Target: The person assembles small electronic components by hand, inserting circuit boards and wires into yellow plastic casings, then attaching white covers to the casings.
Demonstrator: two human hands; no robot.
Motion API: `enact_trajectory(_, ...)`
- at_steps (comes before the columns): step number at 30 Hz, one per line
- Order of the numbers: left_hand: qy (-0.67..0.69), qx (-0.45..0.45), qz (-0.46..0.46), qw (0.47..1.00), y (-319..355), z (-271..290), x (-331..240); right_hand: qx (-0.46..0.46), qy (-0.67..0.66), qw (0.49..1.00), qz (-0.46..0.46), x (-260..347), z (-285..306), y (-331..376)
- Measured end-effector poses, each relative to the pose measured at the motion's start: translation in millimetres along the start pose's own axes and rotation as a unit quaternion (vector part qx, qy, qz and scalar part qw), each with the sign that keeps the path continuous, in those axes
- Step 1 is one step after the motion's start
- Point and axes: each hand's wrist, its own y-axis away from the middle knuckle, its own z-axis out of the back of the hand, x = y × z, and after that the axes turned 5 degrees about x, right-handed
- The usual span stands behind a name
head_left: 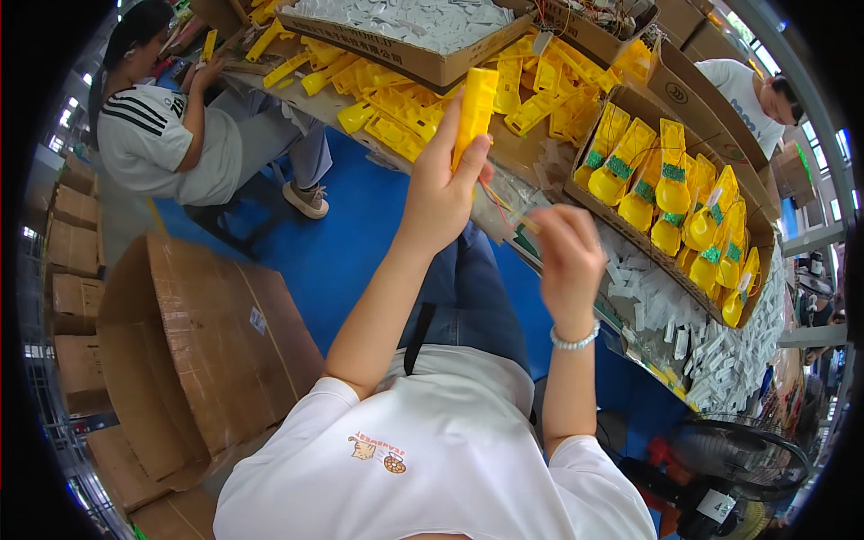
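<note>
My left hand (441, 184) is closed around a long yellow plastic housing (477, 108), held upright above the table's near edge. Thin red and yellow wires (497, 200) trail from the housing's lower end toward my right hand (569, 256). That hand is blurred, with its fingers curled and the wire ends at its fingertips. Beyond the housing lies a heap of similar yellow plastic parts (387, 112). To the right, a cardboard box (666, 236) holds several yellow spoon-ended housings (672, 171) with green boards and thin wires.
Small white plastic pieces fill a carton (432, 67) at the back and lie piled (729, 360) on the right. A black fan (751, 459) stands lower right. Large cardboard boxes (216, 333) stand at left. One person (180, 135) sits at left; another (742, 99) is at far right.
</note>
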Motion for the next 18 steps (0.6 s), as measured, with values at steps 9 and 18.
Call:
enact_trajectory(9, 0.249, 0.162, 0.160, 0.941, 44, -20, -43, -0.133, 0.002, 0.975, 0.180, 3, 15, -62)
enact_trajectory(18, 0.430, 0.204, 0.209, 0.854, 56, -3, -46, -0.007, -0.166, 0.985, 0.049, 1, -4, -48)
